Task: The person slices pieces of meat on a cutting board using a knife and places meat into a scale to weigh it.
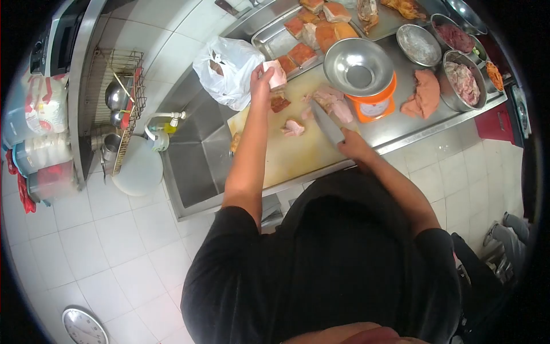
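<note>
My left hand [261,81] is closed on a pale piece of pork [275,74], held up near the far edge of the yellowish cutting board [286,155]. In my right hand [353,144] is a broad-bladed knife [326,124], its blade pointing up and left over the board. Sliced pale meat [332,103] lies by the blade's tip. A smaller meat piece [293,128] rests alone mid-board, and a browned piece [279,103] lies just below the pork in my left hand.
Behind the board stands a metal tray [269,43] with roasted pork chunks. A steel bowl [358,67] sits on an orange scale [375,109]. A white plastic bag [226,74] is beside my left hand, above the sink [197,166]. An orange cloth [422,94] and a meat bowl [463,83] are at right.
</note>
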A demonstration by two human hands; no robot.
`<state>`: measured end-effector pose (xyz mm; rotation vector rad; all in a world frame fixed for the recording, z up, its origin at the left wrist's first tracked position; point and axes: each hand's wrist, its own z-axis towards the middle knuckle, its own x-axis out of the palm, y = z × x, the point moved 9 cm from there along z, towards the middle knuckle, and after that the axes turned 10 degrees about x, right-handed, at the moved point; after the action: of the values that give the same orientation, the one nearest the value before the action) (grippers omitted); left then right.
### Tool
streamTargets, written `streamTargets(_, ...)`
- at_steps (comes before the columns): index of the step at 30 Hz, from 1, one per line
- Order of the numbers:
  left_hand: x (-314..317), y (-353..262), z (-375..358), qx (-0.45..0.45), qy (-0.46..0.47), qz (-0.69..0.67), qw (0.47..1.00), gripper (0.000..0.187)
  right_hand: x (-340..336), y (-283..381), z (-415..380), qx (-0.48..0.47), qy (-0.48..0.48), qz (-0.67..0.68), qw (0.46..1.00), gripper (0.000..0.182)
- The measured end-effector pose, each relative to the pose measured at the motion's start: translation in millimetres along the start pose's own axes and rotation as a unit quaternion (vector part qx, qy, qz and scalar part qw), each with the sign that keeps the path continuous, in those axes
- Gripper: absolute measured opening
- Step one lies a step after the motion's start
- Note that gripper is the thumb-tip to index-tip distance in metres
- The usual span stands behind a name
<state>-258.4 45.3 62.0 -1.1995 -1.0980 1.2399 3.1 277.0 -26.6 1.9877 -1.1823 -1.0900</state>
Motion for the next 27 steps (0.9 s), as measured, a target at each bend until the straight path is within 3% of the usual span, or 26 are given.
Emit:
streamTargets(2,-1,-8,18,0.029,-0.023,0.135,0.99,0.073,2,-3,4,-0.001,-0.015,-0.027,1.0,0.041)
streamTargets(10,61,-7,84,0.032,0.006,0.312,0.949,0.103,-3,5,-4,0.026,-0.032,-0.03,0.999,0.04)
streamTargets(11,72,-10,85,0.04,0.019,0.385,0.922,0.101,-2,3,-2,0.031,-0.038,-0.037,0.998,0.04)
streamTargets(14,86,13,85,0.006,0.007,0.428,0.904,0.097,-3,5,-4,0.034,-0.046,-0.074,0.996,0.042)
streamTargets(18,80,23,88,0.062,-0.014,0.418,0.906,0.089,7,-9,1,0.025,-0.078,-0.087,0.993,0.043)
streamTargets(21,63,-26,37,0.187,0.008,0.365,0.912,0.073,0,-2,1,0.048,-0.073,-0.076,0.993,0.043)
streamTargets(24,32,-12,-32,0.224,0.151,0.36,0.893,0.052,3,2,2,0.068,-0.06,-0.078,0.993,0.042)
streamTargets(26,8,24,-86,0.128,0.239,0.286,0.919,0.038,3,1,4,0.065,-0.066,-0.104,0.99,0.041)
streamTargets(27,-5,46,-112,0.126,0.267,0.3,0.907,0.036,3,1,6,0.054,-0.068,-0.098,0.991,0.041)
